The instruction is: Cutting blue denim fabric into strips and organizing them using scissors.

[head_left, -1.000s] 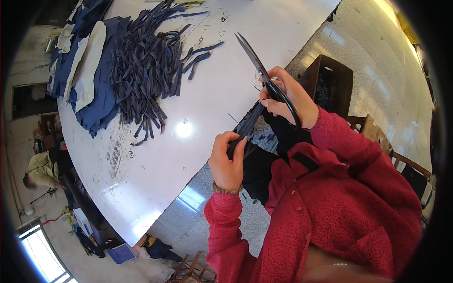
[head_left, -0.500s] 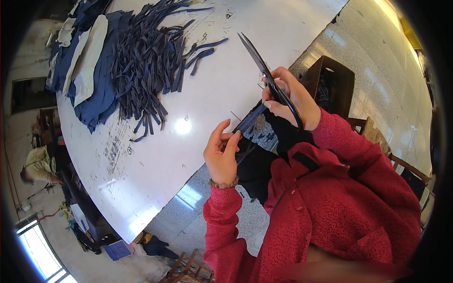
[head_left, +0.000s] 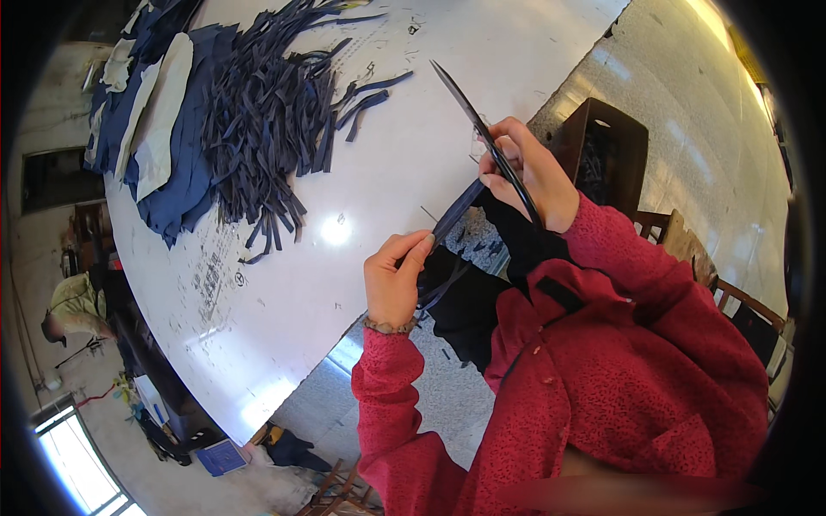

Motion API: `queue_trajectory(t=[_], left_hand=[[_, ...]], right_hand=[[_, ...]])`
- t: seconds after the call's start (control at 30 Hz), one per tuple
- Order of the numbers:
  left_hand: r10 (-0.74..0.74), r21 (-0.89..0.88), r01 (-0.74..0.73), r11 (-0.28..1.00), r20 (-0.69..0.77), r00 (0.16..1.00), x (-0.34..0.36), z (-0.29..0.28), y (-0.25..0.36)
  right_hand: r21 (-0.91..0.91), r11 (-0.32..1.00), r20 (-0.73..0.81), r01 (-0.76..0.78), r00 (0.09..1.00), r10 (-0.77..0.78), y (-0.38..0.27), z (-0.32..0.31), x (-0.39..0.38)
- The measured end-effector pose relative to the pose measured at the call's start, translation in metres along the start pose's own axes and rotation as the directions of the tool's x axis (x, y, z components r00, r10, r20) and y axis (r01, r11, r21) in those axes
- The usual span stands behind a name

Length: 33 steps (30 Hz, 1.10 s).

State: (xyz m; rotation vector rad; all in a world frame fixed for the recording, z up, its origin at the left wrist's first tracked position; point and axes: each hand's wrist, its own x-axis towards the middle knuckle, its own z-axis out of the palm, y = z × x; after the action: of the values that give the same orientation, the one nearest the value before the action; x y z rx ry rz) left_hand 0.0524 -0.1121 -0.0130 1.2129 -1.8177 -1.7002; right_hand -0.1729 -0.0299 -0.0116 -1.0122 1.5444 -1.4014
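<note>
Left fingers: thumb and forefinger of the left hand pinched on the near end of the stretch I see pulled out.
Right fingers: curled; I read the right hand as pinching the far end while also holding the scissors, though part of that grip is hidden from me.
Strip: the dark blue strip runs slantwise between both hands, beside the bench edge and above the lap; thin dark ends hang just right of the left hand. I cannot tell how many layers it has.
Scissors: the black scissors point far and left, blades together, handle lying along the right hand.
Bench: I have the white bench across the left and far side, with marks on its top.
Pile: a heap of dark strips lies far left, well apart from both hands.
Cloth: blue cloth with pale pieces on top, touching the heap's left side.
Bin: a brown bin stands right of the right hand.
Person: someone bends over at far left.
</note>
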Motion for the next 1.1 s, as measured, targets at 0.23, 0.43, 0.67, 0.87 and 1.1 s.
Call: queue_trajectory(t=[0.23,0.43,0.67,0.87,1.1], left_hand=[[-0.045,0.065,0.049,0.997,-0.067,0.997,0.004,0.005,0.006],[-0.151,0.106,0.162,0.981,-0.104,0.983,0.012,0.008,0.009],[-0.17,0.198,0.186,0.962,-0.097,0.981,0.021,0.01,0.007],[-0.187,0.192,0.205,0.96,-0.107,0.976,0.02,0.008,0.011],[-0.21,0.146,0.224,0.964,-0.104,0.972,0.021,0.01,0.014]], right_hand=[[-0.015,0.999,-0.032,0.031,0.999,-0.031,0.001,0.0,0.002],[-0.381,0.922,-0.083,0.074,0.99,-0.114,0.003,0.004,0.008],[-0.695,0.705,-0.048,0.143,0.968,-0.244,0.005,0.009,0.009],[-0.605,0.792,-0.175,0.082,0.957,-0.233,0.0,-0.007,-0.011],[-0.154,0.969,0.098,-0.192,0.973,0.209,0.021,0.001,-0.061]])
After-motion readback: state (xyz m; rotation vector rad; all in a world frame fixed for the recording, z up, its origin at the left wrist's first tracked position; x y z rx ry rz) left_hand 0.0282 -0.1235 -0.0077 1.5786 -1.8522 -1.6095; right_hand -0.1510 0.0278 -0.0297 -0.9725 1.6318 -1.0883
